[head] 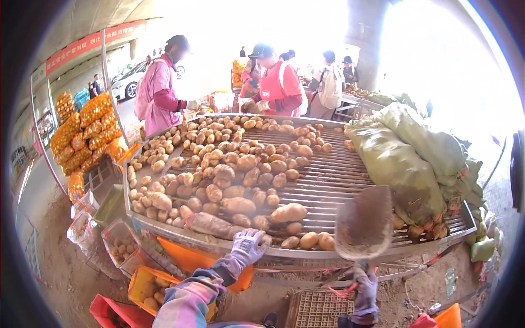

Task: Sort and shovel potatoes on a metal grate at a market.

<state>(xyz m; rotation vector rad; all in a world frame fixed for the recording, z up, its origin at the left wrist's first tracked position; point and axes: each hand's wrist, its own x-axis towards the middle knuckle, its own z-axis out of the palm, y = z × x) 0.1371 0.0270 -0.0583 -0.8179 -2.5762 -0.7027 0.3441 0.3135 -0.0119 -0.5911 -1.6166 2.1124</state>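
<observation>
Many potatoes [223, 172] lie on a metal-framed sorting table [320, 180] with a slatted bar top. My left hand [248, 246], in a light purple glove, is at the near rim, against the right end of a cloth-wrapped roll [213, 225]. The fingers are bent there, but whether they grip the roll is unclear. My right hand [365, 293], also gloved, holds a dirt-covered metal scoop [364, 223] by its handle. The scoop's blade is raised over the table's near right part, beside a few potatoes [313, 241].
Full green woven sacks [398, 164] lie across the table's right end. Yellow [143, 287] and white [119, 242] bins of potatoes stand below left. A plastic crate [324, 309] is underneath. Two people [162, 90] [281, 88] work at the far side. Orange net bags [92, 131] are stacked left.
</observation>
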